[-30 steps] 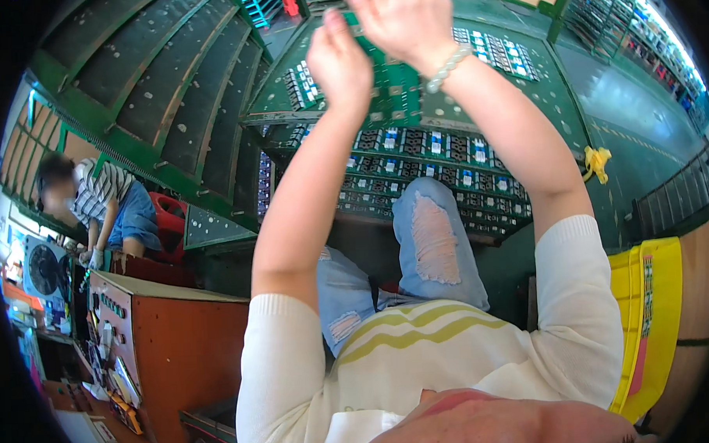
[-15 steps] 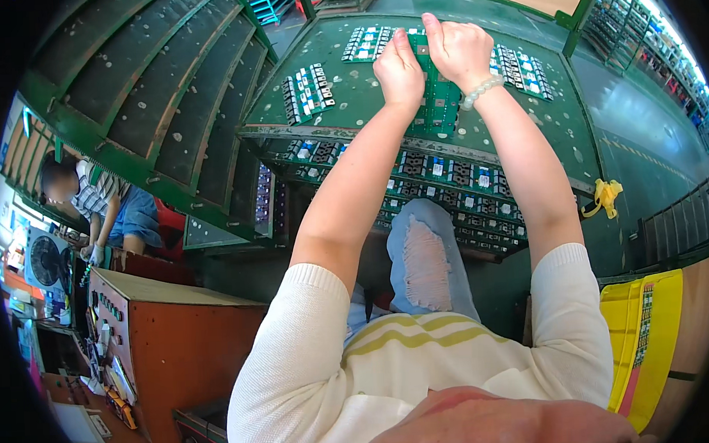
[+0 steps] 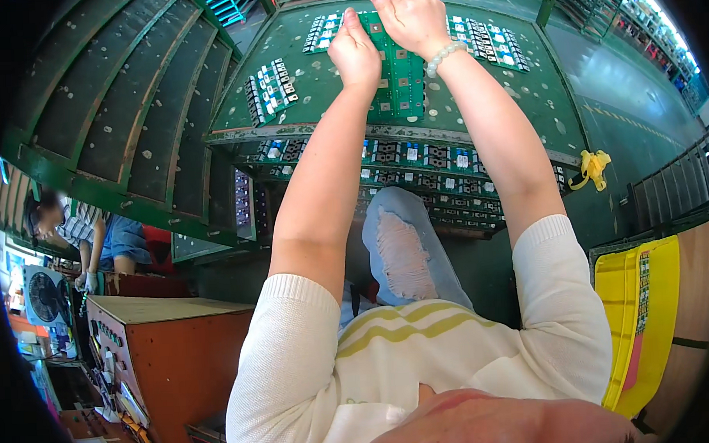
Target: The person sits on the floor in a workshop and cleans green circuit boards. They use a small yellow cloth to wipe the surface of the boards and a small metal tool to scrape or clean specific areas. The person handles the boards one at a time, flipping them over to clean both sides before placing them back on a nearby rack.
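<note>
A green circuit board panel (image 3: 397, 83) is between my hands at the far side of the green shelf top (image 3: 233, 108), its bare underside with square patches showing. My left hand (image 3: 355, 56) is closed on the panel's left edge, thumb up. On the other edge my right hand (image 3: 415, 24), above a beaded bracelet, closes in the same way, its fingertips hidden. Populated circuit boards with black and white parts lie on the shelf top: one at the left (image 3: 271, 92), one behind my left hand (image 3: 322, 33), and more at the right (image 3: 498, 43).
Lower shelves hold rows of circuit boards (image 3: 414, 153). At left stands a green slatted rack (image 3: 92, 98); beyond it a person (image 3: 113, 234) works at a bench. A yellow knotted bag (image 3: 592, 169) hangs at the shelf's right corner. A yellow bin (image 3: 654, 312) and an orange cabinet (image 3: 172, 353) flank me.
The whole view has shifted, so the shelf and both hands appear farther left and higher. My grip on the panel looks the same.
</note>
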The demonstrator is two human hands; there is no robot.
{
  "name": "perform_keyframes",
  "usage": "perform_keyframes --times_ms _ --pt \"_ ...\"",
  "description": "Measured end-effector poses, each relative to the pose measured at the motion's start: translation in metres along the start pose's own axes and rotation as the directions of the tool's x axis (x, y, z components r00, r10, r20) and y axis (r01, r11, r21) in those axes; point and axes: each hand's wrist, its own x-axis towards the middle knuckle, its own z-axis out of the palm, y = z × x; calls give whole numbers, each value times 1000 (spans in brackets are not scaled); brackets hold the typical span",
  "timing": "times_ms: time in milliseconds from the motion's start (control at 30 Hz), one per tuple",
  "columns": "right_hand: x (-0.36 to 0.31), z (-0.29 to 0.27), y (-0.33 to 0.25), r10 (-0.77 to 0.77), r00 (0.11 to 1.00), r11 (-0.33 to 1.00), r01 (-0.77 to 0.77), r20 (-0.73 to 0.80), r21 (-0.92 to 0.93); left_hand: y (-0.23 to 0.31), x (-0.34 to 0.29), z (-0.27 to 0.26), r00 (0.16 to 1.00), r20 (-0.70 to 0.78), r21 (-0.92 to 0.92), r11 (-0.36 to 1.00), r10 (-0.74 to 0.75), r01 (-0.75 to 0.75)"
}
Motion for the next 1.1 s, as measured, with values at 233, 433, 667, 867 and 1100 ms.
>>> perform_keyframes --times_ms 233,433,667,867,1100 --pt "0 4 2 9 1000 999 -9 -8 42 -7 3 1 998 61 -21 1000 -18 19" --pt "1 7 7 105 989 993 -110 106 43 -10 6 4 989 99 -63 991 -112 118" --pt "-3 11 9 73 996 996 -76 57 45 11 -2 -3 975 122 -103 975 -184 197" --pt "-3 21 15 34 996 999 -37 79 36 -13 5 4 990 109 -69 993 -88 96" --pt "-5 17 14 205 979 915 -197 15 353 -6 8 5 933 249 -243 916 -259 319"
